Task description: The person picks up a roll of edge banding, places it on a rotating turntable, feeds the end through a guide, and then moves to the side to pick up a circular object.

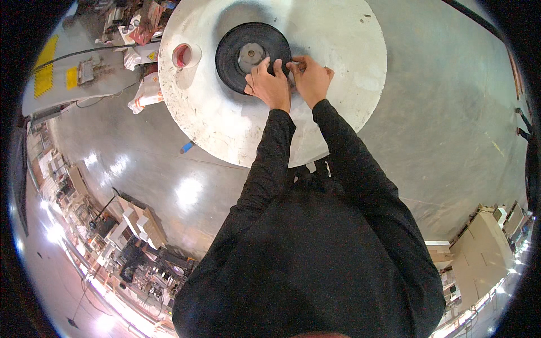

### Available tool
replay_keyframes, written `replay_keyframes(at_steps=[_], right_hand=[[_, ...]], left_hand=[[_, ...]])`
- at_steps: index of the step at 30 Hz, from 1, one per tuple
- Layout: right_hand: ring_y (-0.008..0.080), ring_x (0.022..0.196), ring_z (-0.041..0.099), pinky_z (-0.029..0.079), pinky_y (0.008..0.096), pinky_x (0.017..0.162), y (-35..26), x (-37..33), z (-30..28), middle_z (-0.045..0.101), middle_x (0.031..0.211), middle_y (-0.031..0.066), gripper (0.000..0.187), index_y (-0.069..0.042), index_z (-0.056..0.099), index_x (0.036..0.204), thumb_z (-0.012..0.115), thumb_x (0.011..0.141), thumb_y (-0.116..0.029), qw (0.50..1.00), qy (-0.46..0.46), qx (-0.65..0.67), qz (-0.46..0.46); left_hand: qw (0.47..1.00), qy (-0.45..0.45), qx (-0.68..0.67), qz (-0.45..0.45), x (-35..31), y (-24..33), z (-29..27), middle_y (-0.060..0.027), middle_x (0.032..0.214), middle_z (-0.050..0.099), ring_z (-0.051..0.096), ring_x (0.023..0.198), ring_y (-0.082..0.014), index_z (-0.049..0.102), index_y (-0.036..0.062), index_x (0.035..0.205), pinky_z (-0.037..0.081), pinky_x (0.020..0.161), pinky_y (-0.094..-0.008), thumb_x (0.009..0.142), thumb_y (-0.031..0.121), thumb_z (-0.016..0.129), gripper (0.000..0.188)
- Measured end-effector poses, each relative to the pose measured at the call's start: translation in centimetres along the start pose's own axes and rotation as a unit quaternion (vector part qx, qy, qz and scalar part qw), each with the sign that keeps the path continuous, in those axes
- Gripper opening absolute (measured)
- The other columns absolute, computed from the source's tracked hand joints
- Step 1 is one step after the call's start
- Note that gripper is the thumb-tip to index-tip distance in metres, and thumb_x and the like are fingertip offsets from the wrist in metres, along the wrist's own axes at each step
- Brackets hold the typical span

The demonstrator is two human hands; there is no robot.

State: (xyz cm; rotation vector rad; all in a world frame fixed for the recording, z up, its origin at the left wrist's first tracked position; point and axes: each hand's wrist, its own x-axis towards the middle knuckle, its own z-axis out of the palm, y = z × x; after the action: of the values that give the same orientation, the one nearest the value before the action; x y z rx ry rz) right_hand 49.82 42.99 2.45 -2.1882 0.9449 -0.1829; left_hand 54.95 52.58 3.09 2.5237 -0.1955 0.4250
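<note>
Left hand (270,87) curled on black disc (231,55), upper centre, right hand (312,81) bunched at its rim, both fingers' grips indiscernible, white table (349,62) beneath

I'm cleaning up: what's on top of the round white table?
A black coil around a grey hub and, leftward, what looks like a white tape roll. The tabletop beneath them is covered.

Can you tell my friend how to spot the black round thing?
Find the big white table at the top. On it lies a black disc around a grey hub. It's dark and much wider than the small white-and-red thing on its left.
</note>
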Motion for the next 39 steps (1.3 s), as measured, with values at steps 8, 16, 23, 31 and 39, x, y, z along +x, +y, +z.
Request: replay_keyframes(at_steps=[8, 16, 23, 31, 39], right_hand=[[0.0214, 0.079, 0.073, 0.033, 0.0483, 0.102, -1.0, 7.0, -0.7, 0.085, 0.091, -0.0022, 0.027, -0.028, 0.089, 0.102, 0.074, 0.101, -0.05, 0.997, 0.009, -0.021, -0.077], [0.0202, 0.085, 0.074, 0.037, 0.0465, 0.104, -1.7, 1.4, 0.0, 0.081, 0.086, -0.0028, 0.034, -0.019, 0.084, 0.117, 0.08, 0.098, -0.047, 1.0, 0.01, -0.008, -0.027], [0.0183, 0.08, 0.074, 0.035, 0.0467, 0.105, -0.6, 2.0, 0.8, 0.083, 0.087, -0.0038, 0.03, -0.025, 0.087, 0.117, 0.077, 0.101, -0.048, 0.998, 0.045, 0.012, -0.049], [0.0172, 0.086, 0.075, 0.03, 0.0473, 0.106, -2.0, 7.1, -0.3, 0.084, 0.092, -0.0034, 0.033, -0.025, 0.088, 0.109, 0.074, 0.102, -0.054, 0.996, 0.01, -0.014, -0.082], [0.024, 0.081, 0.073, 0.033, 0.0503, 0.103, -1.2, 2.7, 1.2, 0.082, 0.085, 0.0031, 0.024, -0.026, 0.089, 0.111, 0.077, 0.1, -0.044, 0.994, 0.084, 0.004, -0.073]], left_hand=[[0.967, -0.188, -0.012, 0.169, 6.2, -8.9, -6.2, 0.0076, 0.107, 0.08, 0.053, 0.116, -0.0241, 0.09, 0.0268, 0.096, 0.027, 0.107, -0.047, 0.087, 0.034, 0.087, 0.013], [0.987, -0.128, 0.067, 0.072, 3.2, -3.4, -4.0, 0.0044, 0.115, 0.077, 0.058, 0.122, -0.0291, 0.087, 0.026, 0.111, 0.035, 0.106, -0.0515, 0.097, 0.045, 0.077, 0.026], [0.978, -0.181, -0.016, 0.101, 3.9, -6.4, -3.7, 0.0068, 0.111, 0.08, 0.054, 0.121, -0.0265, 0.09, 0.0261, 0.102, 0.029, 0.109, -0.0513, 0.093, 0.046, 0.081, 0.023], [0.97, -0.104, 0.081, 0.205, 7.8, -9.0, -5.1, 0.0122, 0.122, 0.078, 0.057, 0.127, -0.0261, 0.087, 0.0298, 0.1, 0.032, 0.113, -0.0514, 0.095, 0.043, 0.079, 0.016], [0.995, -0.098, -0.015, 0.019, 2.1, -3.4, -2.4, 0.0027, 0.107, 0.077, 0.056, 0.118, -0.0274, 0.088, 0.0259, 0.096, 0.034, 0.107, -0.0493, 0.092, 0.036, 0.083, 0.012]])
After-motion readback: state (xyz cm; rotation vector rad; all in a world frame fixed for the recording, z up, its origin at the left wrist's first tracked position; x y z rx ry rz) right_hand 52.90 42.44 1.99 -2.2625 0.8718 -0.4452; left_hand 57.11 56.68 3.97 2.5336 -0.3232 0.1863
